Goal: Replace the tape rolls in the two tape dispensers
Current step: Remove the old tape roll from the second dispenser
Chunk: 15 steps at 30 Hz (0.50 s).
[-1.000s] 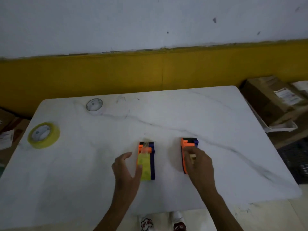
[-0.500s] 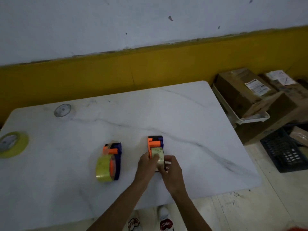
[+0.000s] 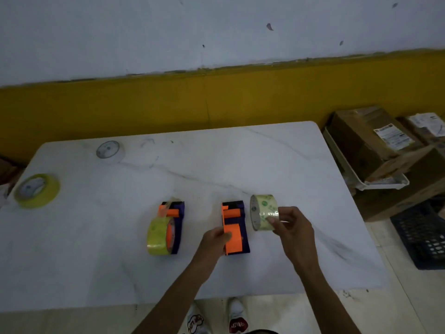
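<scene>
Two orange-and-dark-blue tape dispensers lie on the white marble table (image 3: 216, 165). The left dispenser (image 3: 177, 225) carries a yellowish tape roll (image 3: 157, 237) on its left side. The right dispenser (image 3: 234, 230) has no roll on it, and my left hand (image 3: 215, 242) grips its left edge. My right hand (image 3: 292, 227) holds a pale, nearly used-up tape roll (image 3: 262, 212) just right of that dispenser, above the table. A full yellow tape roll (image 3: 36, 190) lies at the far left edge. A clear tape roll (image 3: 109, 150) lies flat at the back left.
Cardboard boxes (image 3: 368, 141) and a white tray (image 3: 375, 184) sit to the right of the table. A dark plastic crate (image 3: 423, 237) stands on the floor at the right. A yellow-and-white wall runs behind the table. My shoes (image 3: 216, 321) show below the front edge.
The pale roll has come off the right dispenser and moved right in my right hand. My left hand shifted to the dispenser's left edge. The camera view moved.
</scene>
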Motion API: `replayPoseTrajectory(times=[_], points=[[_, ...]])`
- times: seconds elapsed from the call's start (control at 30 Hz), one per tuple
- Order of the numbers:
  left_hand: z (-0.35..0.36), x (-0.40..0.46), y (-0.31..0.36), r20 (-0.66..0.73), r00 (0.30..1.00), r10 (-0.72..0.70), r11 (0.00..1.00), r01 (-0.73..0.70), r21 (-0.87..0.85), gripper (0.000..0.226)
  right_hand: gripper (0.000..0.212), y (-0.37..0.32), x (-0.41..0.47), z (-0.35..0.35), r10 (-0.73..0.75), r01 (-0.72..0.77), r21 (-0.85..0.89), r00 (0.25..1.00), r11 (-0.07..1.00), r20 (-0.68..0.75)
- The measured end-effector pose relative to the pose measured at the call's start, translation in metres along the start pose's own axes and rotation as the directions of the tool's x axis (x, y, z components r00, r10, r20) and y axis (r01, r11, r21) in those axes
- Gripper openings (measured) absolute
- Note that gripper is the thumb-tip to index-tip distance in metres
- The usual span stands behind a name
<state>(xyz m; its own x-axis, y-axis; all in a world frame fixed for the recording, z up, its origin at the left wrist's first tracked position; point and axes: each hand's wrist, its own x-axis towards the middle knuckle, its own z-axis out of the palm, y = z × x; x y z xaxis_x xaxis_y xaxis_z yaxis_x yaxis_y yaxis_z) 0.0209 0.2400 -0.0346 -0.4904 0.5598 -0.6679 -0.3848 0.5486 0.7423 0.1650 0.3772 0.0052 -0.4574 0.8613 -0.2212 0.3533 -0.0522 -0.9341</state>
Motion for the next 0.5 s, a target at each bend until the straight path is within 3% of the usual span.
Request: replayPoseTrajectory(times=[0.07,0.13,0.2,0.3,0.37,0.43,0.5], points=[[-0.003,-0.002,-0.002,0.017,0.999,0.049,0.993,-0.05,0.111,0.02,0.02,-0.013,0.004,0.003,-0.018,0.015,0.06,0.999,0.998,0.046],[-0.013,-0.007,0.006,-0.05,0.981,0.19,0.932,-0.164,0.324,0.029,0.02,-0.029,0.008,0.016,-0.041,0.032,0.098,0.995,0.995,0.096],[-0.03,-0.012,0.024,-0.15,0.901,0.408,0.852,-0.316,0.417,0.056,0.017,-0.045,0.012,0.037,-0.058,0.035,0.154,0.987,0.987,0.148],[-0.072,-0.012,0.056,-0.088,0.771,0.631,0.714,-0.531,0.456,0.094,0.012,-0.068,0.015,0.084,-0.06,0.002,0.259,0.974,0.966,0.217],[-0.104,-0.003,0.067,-0.05,0.76,0.648,0.717,-0.587,0.376,0.101,0.015,-0.079,0.014,0.124,-0.04,-0.054,0.326,0.961,0.944,0.274],[-0.143,0.005,0.069,-0.099,0.783,0.614,0.777,-0.579,0.246,0.097,0.018,-0.089,0.013,0.167,-0.023,-0.094,0.352,0.949,0.931,0.314],[-0.189,0.01,0.064,-0.168,0.785,0.597,0.799,-0.56,0.22,0.087,0.016,-0.094,0.012,0.212,-0.053,-0.051,0.277,0.934,0.96,0.354]])
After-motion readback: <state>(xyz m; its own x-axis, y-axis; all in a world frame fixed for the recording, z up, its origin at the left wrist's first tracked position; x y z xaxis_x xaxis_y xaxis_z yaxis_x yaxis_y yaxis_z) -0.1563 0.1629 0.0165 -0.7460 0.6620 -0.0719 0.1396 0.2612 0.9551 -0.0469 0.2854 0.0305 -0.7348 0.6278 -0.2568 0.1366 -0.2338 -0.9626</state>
